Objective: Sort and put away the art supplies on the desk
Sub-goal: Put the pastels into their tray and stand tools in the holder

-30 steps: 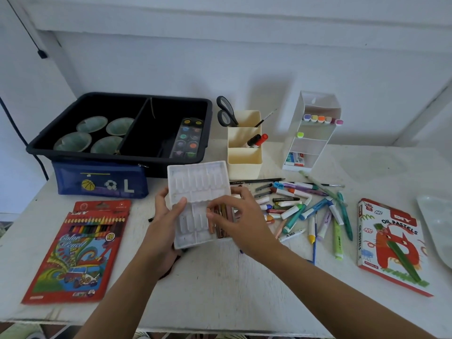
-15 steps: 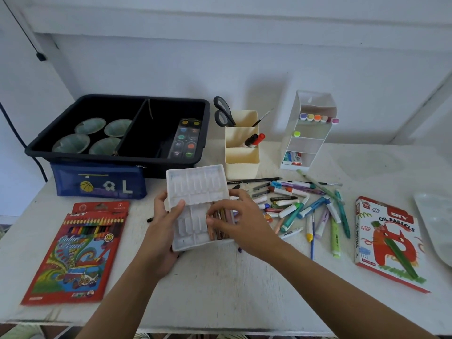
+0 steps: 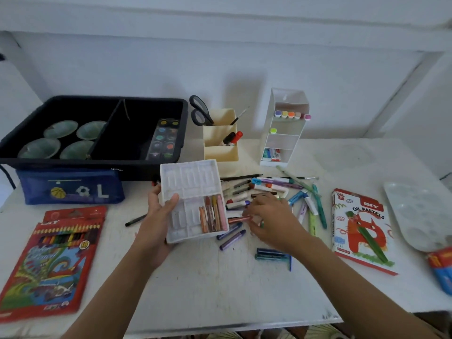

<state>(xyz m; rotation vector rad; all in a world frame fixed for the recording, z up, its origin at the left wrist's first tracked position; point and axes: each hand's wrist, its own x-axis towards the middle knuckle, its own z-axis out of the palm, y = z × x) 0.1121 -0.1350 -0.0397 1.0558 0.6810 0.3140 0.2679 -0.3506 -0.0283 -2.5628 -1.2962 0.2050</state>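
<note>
The left grip (image 3: 159,216) holds a white moulded plastic tray (image 3: 189,184) with several worn pastels (image 3: 212,215) in its lower right slots. Just beside it, the right grip (image 3: 271,218) pinches a reddish-brown pastel stick (image 3: 238,219) over the white counter (image 3: 220,285), among scattered markers (image 3: 269,187).

1. Tray (image 3: 188,182): white moulded plastic, matt.
2. Bin (image 3: 97,163): black plastic, slightly glossy.
3. Pouch (image 3: 71,189): blue cloth.
4. Pencil pack (image 3: 49,265): glossy printed card.
5. Pastel sticks (image 3: 212,214): dull, waxy.
6. Desk (image 3: 220,289): white-painted, scuffed, matt.

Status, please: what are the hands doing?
Left hand holds tray, four pastels in. Right hand pinches a brown pastel on the desk. Markers piled beyond, nothing blocking.
</note>
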